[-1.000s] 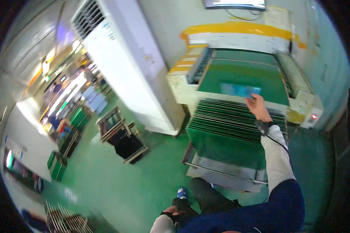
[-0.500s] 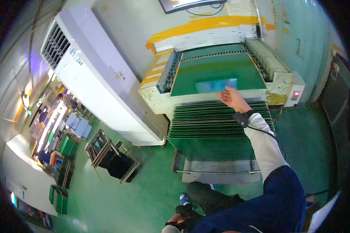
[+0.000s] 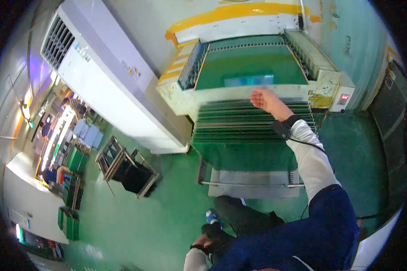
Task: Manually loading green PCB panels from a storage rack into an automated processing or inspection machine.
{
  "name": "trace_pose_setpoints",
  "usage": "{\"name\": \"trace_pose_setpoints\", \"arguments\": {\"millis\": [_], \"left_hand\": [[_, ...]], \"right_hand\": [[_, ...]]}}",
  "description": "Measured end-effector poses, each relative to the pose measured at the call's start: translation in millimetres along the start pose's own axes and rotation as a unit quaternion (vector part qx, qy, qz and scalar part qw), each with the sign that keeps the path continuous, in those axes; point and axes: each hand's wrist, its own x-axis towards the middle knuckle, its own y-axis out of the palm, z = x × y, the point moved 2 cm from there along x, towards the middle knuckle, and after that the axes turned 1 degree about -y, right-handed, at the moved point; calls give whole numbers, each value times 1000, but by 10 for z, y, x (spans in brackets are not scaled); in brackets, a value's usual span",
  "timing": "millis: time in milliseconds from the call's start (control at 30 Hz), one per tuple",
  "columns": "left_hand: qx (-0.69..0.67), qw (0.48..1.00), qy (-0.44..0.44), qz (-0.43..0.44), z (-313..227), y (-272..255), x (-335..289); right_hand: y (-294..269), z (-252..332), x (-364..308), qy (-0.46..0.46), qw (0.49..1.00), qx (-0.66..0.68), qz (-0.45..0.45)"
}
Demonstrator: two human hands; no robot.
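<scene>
A large green panel (image 3: 253, 65) lies flat on the roller conveyor (image 3: 187, 67), a bluish reflection near its front edge. Just below that edge is my right hand (image 3: 267, 100), over the back of a rack of upright green panels (image 3: 248, 156). Its fingers are loosely curved with nothing seen in them, and I cannot tell whether they touch the rack's panels. My left hand (image 3: 203, 241) rests low down by my dark-trousered leg; its fingers are mostly hidden.
A tall white air conditioner (image 3: 117, 77) stands left of the conveyor. Another rack with dark panels (image 3: 129, 167) is on the green floor. A control box (image 3: 343, 98) with a red display sits at the conveyor's right. People (image 3: 54, 174) work far left.
The view has tilted down, so the scene sits higher. My right hand has drawn back slightly from the panel's front edge. My left hand stays by my leg.
</scene>
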Motion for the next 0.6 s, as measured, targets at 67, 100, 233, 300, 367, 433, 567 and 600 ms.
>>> {"name": "trace_pose_setpoints", "arguments": {"millis": [67,100,233,300,367,433,567,600], "left_hand": [[-53,995,-12,78,43,-9,52],[-39,994,-44,90,37,-9,66],[17,978,-166,123,47,17,244],[-150,987,-40,43,726,370,434],[-132,990,-35,35,821,420,491],[72,979,-154,109,103,3,270],[12,997,-64,29,652,320,305],[78,982,-137,105,334,119,307]], "right_hand": [[122,-69,-262,-7,995,-97,22],[209,-74,-375,-14,989,-145,38],[420,-210,-997,-58,944,-319,61],[580,-372,-1167,-143,896,-403,122],[606,-570,-1325,-280,802,-503,158],[634,-580,-1579,-254,767,-576,123],[930,-659,-1883,-407,639,-640,128],[842,-709,-1893,-403,618,-665,117]]}}
